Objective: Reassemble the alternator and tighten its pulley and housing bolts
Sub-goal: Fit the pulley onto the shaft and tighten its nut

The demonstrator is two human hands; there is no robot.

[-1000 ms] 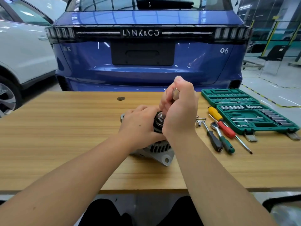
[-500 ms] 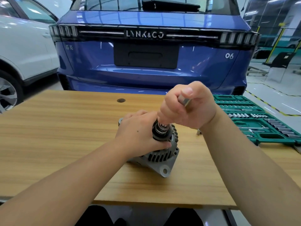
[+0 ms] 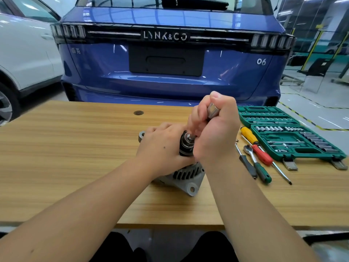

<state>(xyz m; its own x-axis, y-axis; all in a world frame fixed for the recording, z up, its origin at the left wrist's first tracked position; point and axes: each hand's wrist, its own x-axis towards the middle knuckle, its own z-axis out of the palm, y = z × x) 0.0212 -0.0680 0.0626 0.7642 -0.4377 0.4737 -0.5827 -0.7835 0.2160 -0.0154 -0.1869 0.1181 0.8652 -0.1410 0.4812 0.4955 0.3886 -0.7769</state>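
The grey alternator (image 3: 186, 177) lies tilted on the wooden table (image 3: 75, 148), its black pulley (image 3: 186, 145) pointing up toward me. My left hand (image 3: 162, 148) grips the alternator body just left of the pulley. My right hand (image 3: 215, 129) is curled round a metal socket tool (image 3: 212, 110), whose lower end meets the pulley's centre nut (image 3: 191, 137). Most of the alternator is hidden beneath both hands.
To the right lie a yellow-and-red screwdriver (image 3: 255, 144), a ratchet with a green handle (image 3: 257, 165), a black-handled tool (image 3: 247, 165) and an open green socket case (image 3: 290, 137). A blue car (image 3: 170, 53) stands behind the table, a white car (image 3: 22, 53) at left.
My right hand has turned on the tool over the pulley, its wrist swinging out to the right and back. My left hand keeps its hold. The camera view has shifted.
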